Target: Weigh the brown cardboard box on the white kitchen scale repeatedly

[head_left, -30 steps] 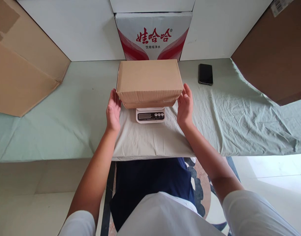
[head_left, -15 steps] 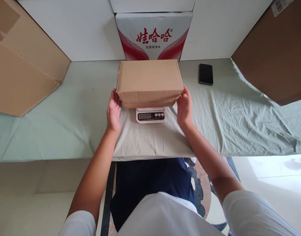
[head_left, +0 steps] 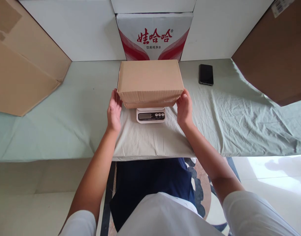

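A closed brown cardboard box (head_left: 151, 77) sits over a small white digital scale (head_left: 150, 115), covering its platform. Only the scale's front panel shows, with a grey display and several round buttons; I cannot read any digits. My left hand (head_left: 114, 111) is against the box's left side, fingers nearly straight and partly hidden behind its edge. At the lower right corner, my right hand (head_left: 184, 108) holds the other side, its fingertips curled along the edge. Between them the two hands grip the box. Whether its full weight rests on the scale, I cannot tell.
A black phone (head_left: 206, 74) lies to the right on the green cloth (head_left: 74, 124) covering the table. Behind the box stands a white and red printed carton (head_left: 154, 36). Large cardboard pieces rise at the left (head_left: 24, 72) and right (head_left: 273, 55).
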`<state>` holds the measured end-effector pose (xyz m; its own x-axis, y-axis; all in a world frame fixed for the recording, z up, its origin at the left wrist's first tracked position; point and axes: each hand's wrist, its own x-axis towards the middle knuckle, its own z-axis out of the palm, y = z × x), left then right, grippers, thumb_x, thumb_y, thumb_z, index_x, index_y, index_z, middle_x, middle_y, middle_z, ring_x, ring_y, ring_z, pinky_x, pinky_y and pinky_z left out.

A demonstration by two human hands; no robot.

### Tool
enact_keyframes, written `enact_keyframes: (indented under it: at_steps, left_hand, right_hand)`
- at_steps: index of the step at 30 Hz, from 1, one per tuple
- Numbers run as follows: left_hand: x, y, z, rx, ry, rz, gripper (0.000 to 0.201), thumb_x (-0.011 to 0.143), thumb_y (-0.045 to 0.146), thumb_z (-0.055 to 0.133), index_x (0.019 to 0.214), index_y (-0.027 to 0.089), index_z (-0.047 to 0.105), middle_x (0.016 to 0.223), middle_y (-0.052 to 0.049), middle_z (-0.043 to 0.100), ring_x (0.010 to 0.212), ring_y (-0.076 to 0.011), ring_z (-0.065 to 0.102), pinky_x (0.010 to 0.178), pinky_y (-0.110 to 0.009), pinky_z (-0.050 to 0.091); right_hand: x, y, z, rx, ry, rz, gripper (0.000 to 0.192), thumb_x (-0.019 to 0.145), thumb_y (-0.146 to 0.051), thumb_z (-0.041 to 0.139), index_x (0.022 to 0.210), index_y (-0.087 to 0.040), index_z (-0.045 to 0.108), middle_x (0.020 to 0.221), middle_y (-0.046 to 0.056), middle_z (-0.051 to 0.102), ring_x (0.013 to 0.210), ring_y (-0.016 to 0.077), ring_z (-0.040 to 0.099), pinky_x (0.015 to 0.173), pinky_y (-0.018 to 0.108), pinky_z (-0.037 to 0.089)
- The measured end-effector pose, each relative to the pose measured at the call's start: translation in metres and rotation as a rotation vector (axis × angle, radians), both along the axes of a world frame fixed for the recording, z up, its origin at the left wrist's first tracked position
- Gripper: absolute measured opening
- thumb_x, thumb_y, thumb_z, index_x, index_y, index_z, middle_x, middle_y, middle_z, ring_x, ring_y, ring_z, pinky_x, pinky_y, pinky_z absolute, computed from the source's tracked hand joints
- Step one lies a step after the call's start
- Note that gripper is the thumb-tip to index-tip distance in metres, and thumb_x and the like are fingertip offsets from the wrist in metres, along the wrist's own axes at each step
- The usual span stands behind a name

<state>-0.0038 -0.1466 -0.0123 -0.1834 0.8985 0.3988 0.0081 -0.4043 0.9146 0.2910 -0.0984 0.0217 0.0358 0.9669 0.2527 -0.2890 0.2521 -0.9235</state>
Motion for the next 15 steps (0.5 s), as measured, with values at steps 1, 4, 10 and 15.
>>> enact_keyframes:
  at_steps: [1, 4, 10, 15]
  left_hand:
    - [-0.0002, 0.0001, -0.0007, 0.008, -0.012, -0.004, 0.084, 0.088, 0.089, 0.04, 0.158, 0.044, 0.046, 0.178, 0.004, 0.029, 0.167, -0.0287, 0.023, 0.138, -0.051, 0.026]
    - [-0.0011, 0.0005, -0.0029, 0.021, -0.031, -0.017, 0.079, 0.089, 0.087, 0.041, 0.156, 0.045, 0.048, 0.177, 0.005, 0.031, 0.167, -0.0285, 0.022, 0.138, -0.052, 0.025]
    - [-0.0027, 0.001, -0.0045, 0.02, 0.028, -0.006, 0.083, 0.091, 0.088, 0.033, 0.161, 0.042, 0.042, 0.178, 0.005, 0.029, 0.168, -0.03, 0.022, 0.138, -0.053, 0.026]
    - [-0.0017, 0.0011, -0.004, 0.012, 0.011, 0.001, 0.086, 0.089, 0.09, 0.033, 0.16, 0.041, 0.044, 0.178, 0.003, 0.03, 0.167, -0.0307, 0.023, 0.138, -0.053, 0.027]
  right_hand:
    - [-0.0001, 0.0001, 0.0003, -0.003, 0.003, -0.001, 0.048, 0.087, -0.067, 0.06, 0.122, -0.035, 0.068, 0.141, 0.0, 0.069, 0.145, 0.0305, 0.056, 0.127, 0.056, 0.043]
    - [-0.0009, -0.0009, 0.0031, -0.021, 0.013, -0.009, 0.047, 0.086, -0.067, 0.062, 0.119, -0.034, 0.069, 0.14, 0.0, 0.069, 0.144, 0.0306, 0.056, 0.127, 0.055, 0.044]
    - [-0.0023, -0.0028, 0.0073, -0.056, 0.004, -0.017, 0.043, 0.088, -0.065, 0.058, 0.113, -0.032, 0.07, 0.137, 0.001, 0.07, 0.141, 0.0301, 0.056, 0.124, 0.055, 0.047]
    - [-0.0004, 0.0, 0.0015, -0.024, -0.036, 0.003, 0.042, 0.092, -0.063, 0.052, 0.116, -0.032, 0.068, 0.135, 0.003, 0.069, 0.134, 0.0288, 0.06, 0.119, 0.052, 0.05]
